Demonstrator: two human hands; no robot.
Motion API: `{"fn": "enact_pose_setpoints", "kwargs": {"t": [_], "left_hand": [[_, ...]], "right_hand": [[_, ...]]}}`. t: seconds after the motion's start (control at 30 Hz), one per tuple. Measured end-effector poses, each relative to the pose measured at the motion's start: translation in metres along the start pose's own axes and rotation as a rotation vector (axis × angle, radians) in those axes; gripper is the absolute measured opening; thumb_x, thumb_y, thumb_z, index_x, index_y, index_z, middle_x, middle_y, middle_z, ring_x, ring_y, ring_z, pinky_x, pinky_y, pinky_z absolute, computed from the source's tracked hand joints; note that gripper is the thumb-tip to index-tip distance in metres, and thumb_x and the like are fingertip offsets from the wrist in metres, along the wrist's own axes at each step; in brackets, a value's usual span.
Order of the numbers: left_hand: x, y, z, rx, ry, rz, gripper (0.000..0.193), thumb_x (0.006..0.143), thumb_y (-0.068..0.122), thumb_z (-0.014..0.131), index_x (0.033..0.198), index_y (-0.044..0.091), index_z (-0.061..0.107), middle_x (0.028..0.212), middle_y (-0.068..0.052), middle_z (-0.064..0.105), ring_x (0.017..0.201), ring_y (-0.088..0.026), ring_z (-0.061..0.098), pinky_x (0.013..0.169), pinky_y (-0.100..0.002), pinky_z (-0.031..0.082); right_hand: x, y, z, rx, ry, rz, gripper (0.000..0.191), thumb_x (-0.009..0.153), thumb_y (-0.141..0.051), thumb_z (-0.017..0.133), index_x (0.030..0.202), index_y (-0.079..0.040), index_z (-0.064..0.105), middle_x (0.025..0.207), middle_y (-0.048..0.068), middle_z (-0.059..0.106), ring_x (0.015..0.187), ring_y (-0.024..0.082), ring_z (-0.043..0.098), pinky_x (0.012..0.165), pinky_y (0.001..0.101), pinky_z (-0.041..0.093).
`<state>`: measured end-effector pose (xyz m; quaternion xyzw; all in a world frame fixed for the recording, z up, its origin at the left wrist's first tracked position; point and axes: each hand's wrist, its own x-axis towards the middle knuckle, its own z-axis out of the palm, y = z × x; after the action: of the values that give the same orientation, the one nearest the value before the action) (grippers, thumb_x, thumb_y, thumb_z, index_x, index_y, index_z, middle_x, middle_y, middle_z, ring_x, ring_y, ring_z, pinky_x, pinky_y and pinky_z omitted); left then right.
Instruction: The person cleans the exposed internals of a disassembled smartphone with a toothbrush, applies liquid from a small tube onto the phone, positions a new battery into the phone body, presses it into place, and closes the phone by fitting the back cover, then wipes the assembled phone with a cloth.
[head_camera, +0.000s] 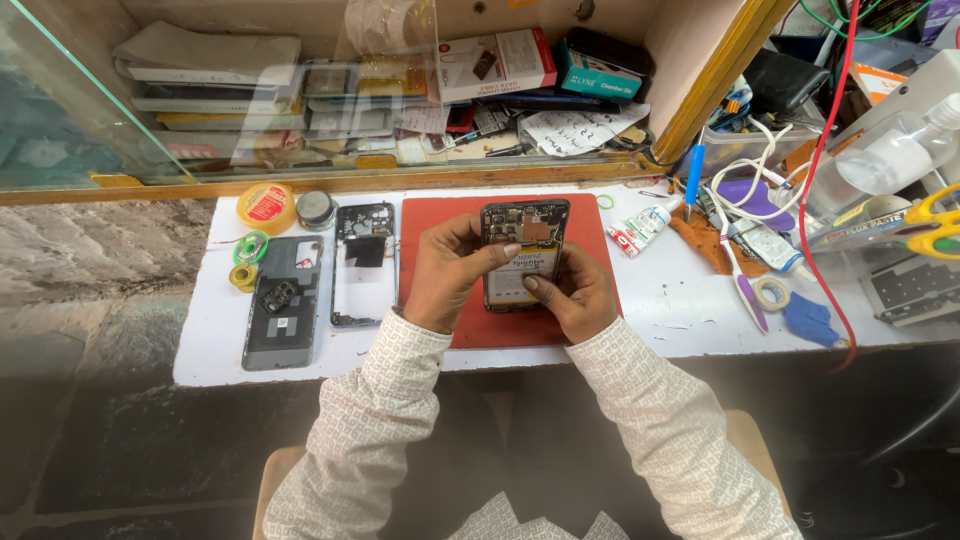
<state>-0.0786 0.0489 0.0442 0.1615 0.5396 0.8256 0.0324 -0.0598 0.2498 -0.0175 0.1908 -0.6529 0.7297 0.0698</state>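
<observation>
Head cam: left hand (447, 272) and right hand (575, 295) are both gripping the opened phone (523, 252), holding it over the red mat (440, 225). Right thumb is pressing on its battery; phone frame (362, 263) is lying left of the mat.

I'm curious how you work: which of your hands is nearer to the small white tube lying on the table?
Right. The right hand grips the opened phone on the side toward the white tube; the left hand holds the phone's far side, farther away.
</observation>
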Motion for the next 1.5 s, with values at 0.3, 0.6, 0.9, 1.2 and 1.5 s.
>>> {"fn": "enact_pose_setpoints", "kwargs": {"t": [0.3,0.6,0.9,1.2,1.5], "left_hand": [[-0.005,-0.005,0.001,0.022,-0.013,0.049,0.016,0.089,0.001,0.078,0.105,-0.001,0.074,0.099,-0.007,0.077,0.09,-0.012,0.069,0.087,-0.029,0.058],[-0.008,-0.01,-0.015,-0.002,-0.1,0.037,0.048,0.086,-0.001,0.078,0.13,-0.004,0.06,0.12,-0.012,0.071,0.111,-0.017,0.067,0.101,-0.035,0.057],[-0.046,0.012,-0.036,0.132,0.034,-0.015,0.065,0.09,0.015,0.077,0.147,-0.002,0.05,0.13,-0.016,0.065,0.117,-0.021,0.063,0.104,-0.034,0.054],[-0.071,0.02,-0.041,1.066,-0.046,0.269,0.093,0.067,0.023,0.092,0.147,0.009,0.046,0.153,-0.017,0.048,0.139,-0.036,0.046,0.114,-0.049,0.042],[-0.061,0.006,-0.046,1.197,-0.146,0.194,0.075,0.077,0.026,0.086,0.143,0.011,0.053,0.147,-0.01,0.055,0.138,-0.032,0.049,0.118,-0.055,0.032]], "right_hand": [[-0.002,0.002,0.0,0.074,-0.018,-0.003,0.032,0.095,0.001,0.072,0.124,-0.001,0.06,0.114,0.009,0.072,0.109,0.015,0.07,0.098,0.0331,0.058],[0.003,0.002,0.002,0.069,-0.02,0.032,0.03,0.097,-0.005,0.071,0.125,-0.002,0.059,0.118,0.008,0.072,0.11,0.015,0.068,0.098,0.0323,0.056],[0.036,-0.039,-0.027,0.056,-0.298,0.33,0.052,0.091,-0.004,0.071,0.141,0.002,0.056,0.125,0.01,0.07,0.117,0.018,0.066,0.102,0.0329,0.053],[0.075,-0.03,-0.032,-0.328,-0.642,0.557,0.056,0.081,-0.003,0.073,0.134,0.0,0.057,0.115,0.014,0.073,0.105,0.019,0.069,0.09,0.0363,0.056],[0.072,-0.031,-0.03,-0.724,-0.687,0.134,0.049,0.078,-0.011,0.082,0.124,-0.004,0.069,0.109,0.01,0.066,0.107,0.024,0.067,0.093,0.0348,0.054]]}}
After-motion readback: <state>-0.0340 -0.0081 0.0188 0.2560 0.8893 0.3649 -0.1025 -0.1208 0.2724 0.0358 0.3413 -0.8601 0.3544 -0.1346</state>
